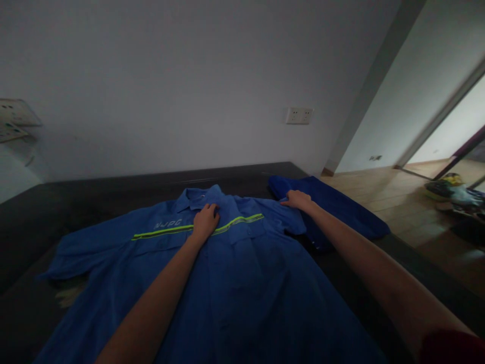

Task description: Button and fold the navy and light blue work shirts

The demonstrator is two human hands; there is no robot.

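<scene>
A blue work shirt (235, 283) with yellow-green reflective stripes and pale lettering lies spread out, buttoned front up, its collar toward the wall. My left hand (205, 221) rests on the upper chest just below the collar, fingers lying on the cloth with a small gap at the thumb. At the shirt's right sleeve, my right hand (298, 199) is closed, pinching the sleeve's upper edge. The sleeve on that side looks short and bunched, while the left-hand sleeve extends outward. The lower part of the shirt runs out of view.
A darker blue folded cloth (341, 207) lies beside the shirt, partly under its right sleeve. Everything rests on a dark surface (151, 187) against a grey wall. A wall socket (299, 116) sits above. Blurred belongings (450, 192) stand on the wooden floor at far right.
</scene>
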